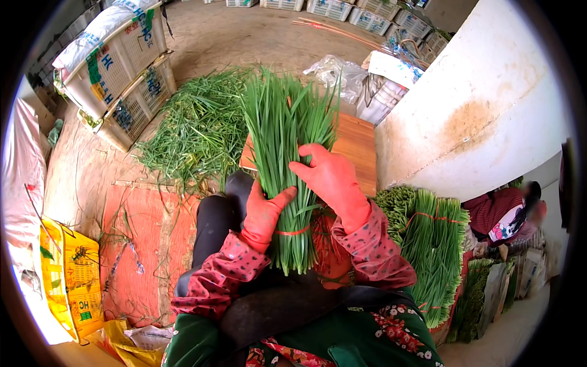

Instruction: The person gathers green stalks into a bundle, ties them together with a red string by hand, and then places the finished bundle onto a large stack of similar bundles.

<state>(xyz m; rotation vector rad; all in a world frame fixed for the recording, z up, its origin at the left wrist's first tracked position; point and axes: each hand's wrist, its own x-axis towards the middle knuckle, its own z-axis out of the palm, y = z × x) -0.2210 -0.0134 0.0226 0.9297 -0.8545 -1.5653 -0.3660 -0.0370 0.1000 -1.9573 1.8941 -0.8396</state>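
Note:
A tall bundle of Chinese chives (286, 124) stands over my lap, its flat green leaves fanned away from me and its pale cut ends towards me. One red tie (292, 231) circles it near those ends. My left hand (266, 213), in a red rubber glove, grips the bundle from the left just above the tie, thumb laid across the front. In a matching glove, my right hand (331, 183) rests at the leaves on the right side, thumb and forefinger spread apart. Behind the leaves lies a wooden board (357, 147). Loose red ties (328, 241) hang beside the bundle's base.
Loose chive leaves (197, 128) are heaped on the floor ahead. Tied chive bundles (433, 252) are stacked at my right, near another person (497, 211). White plastic crates (124, 69) stand at far left, a yellow crate (73, 275) nearer. A white wall (477, 105) rises on the right.

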